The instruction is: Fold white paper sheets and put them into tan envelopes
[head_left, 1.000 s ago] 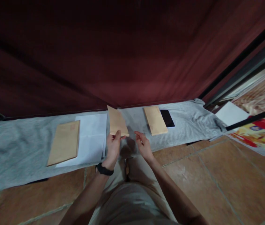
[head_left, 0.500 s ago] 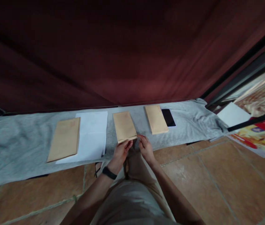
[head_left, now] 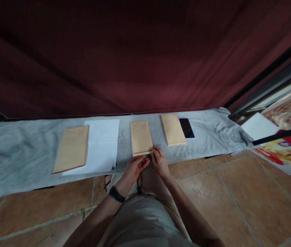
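Observation:
A small brown envelope [head_left: 141, 137] lies flat on a grey cloth [head_left: 19, 154], right in front of me. My left hand [head_left: 134, 168], with a black band on the wrist, reaches to the envelope's near edge with its fingers stretched out, and holds nothing. My right hand [head_left: 160, 161] has its fingertips pinched at the envelope's near right corner. Both forearms come up from the bottom of the view, over my lap.
On the cloth lie a larger brown envelope [head_left: 72, 149] partly over white paper [head_left: 101, 145], another small envelope [head_left: 173, 129] and a black phone [head_left: 186, 128]. A dark red curtain hangs behind. At right are a white sheet [head_left: 259, 125], a colourful poster [head_left: 286, 152] and tiled floor.
The middle envelope, held up tilted in my left hand, came down flat on the cloth. My left fingers let go of it and my right hand moved onto its near corner.

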